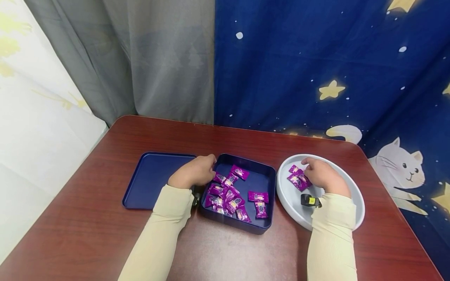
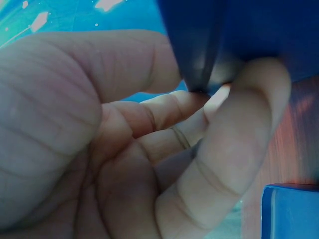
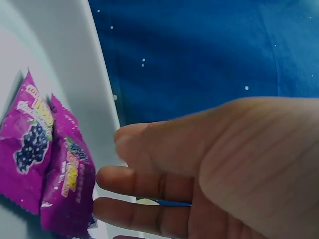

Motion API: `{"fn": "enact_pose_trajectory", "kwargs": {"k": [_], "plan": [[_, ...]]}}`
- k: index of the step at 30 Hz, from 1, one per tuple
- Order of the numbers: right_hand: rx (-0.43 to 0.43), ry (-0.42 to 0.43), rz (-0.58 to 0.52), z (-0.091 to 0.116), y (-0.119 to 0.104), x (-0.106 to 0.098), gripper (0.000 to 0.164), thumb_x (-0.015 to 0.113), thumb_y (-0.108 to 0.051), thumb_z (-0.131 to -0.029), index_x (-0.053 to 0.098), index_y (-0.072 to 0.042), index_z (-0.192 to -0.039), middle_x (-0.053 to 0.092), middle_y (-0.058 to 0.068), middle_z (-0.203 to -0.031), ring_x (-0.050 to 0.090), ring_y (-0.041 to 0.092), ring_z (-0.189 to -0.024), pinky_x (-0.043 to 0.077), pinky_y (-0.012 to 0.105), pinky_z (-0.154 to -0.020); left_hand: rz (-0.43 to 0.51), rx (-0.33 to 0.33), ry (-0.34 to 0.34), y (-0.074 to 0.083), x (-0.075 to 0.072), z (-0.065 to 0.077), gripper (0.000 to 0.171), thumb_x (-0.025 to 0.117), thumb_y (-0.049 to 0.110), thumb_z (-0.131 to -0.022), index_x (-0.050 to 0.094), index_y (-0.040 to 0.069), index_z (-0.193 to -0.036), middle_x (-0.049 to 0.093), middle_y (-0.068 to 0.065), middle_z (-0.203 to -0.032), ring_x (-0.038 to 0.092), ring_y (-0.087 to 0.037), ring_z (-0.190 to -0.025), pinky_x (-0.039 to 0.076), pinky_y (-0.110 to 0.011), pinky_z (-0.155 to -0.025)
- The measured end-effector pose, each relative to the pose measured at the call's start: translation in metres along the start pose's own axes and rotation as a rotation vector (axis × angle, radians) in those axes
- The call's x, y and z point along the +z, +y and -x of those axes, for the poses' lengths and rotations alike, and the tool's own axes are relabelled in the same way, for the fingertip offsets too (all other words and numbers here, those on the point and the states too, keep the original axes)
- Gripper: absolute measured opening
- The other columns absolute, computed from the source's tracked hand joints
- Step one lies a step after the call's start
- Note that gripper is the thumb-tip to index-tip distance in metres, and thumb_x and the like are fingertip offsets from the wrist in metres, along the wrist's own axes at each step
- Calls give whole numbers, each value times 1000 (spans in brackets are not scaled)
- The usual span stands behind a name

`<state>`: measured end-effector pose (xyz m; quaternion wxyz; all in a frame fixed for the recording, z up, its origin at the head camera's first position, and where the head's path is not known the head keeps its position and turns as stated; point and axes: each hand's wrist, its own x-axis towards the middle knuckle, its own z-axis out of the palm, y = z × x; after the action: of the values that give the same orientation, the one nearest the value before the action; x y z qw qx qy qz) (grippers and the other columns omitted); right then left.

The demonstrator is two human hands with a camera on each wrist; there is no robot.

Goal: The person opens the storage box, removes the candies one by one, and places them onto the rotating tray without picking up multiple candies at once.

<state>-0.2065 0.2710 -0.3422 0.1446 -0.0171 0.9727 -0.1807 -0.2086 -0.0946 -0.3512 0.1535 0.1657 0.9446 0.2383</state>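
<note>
At the left wall of a dark blue box (image 1: 261, 181), my left hand (image 1: 196, 171) grips the edge, its thumb and fingers around the wall in the left wrist view. Inside the box lie several purple grape candies (image 1: 232, 191), most heaped on the left and two apart at the right. My right hand (image 1: 325, 175) is over a white round tray (image 1: 286, 212), fingers extended with nothing between them. Beside its fingertips are a few purple candy packets (image 3: 70, 179) on the tray, with printed grapes on their wrappers.
A flat dark blue lid (image 1: 151, 175) lies on the brown table (image 1: 88, 195), left of the box. The tray stands close to the box's right side. Grey and blue star-patterned curtains (image 1: 281, 70) hang behind the table's back edge.
</note>
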Motion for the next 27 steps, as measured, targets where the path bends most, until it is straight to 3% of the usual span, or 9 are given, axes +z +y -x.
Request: {"fn": "enact_pose_trajectory", "kwargs": {"k": [7,18,27], "plan": [[-41,18,6,5,-6,-3,49,49,-23,-94,42,2,-136,50,33,-127,48,45,-111,42,62,-91,2,1,-1,0,-1,0,41,57,13,-89,48,-3,-126,61,-16,-105,56,-21,-82,52,-42,-82],[-124,47,17,16,-32,-13,53,53,-32,-92,43,-3,-136,53,29,-126,48,44,-113,42,64,-91,4,-1,-3,1,-2,1,41,57,13,-89,48,-3,-126,61,-17,-109,56,-22,-85,51,-44,-85],[-191,88,62,21,-61,-11,51,54,-26,-91,44,-1,-134,53,27,-127,50,40,-112,41,61,-94,1,-3,-4,1,-1,1,41,56,13,-89,48,-3,-127,61,-17,-112,56,-22,-86,51,-44,-87]]}}
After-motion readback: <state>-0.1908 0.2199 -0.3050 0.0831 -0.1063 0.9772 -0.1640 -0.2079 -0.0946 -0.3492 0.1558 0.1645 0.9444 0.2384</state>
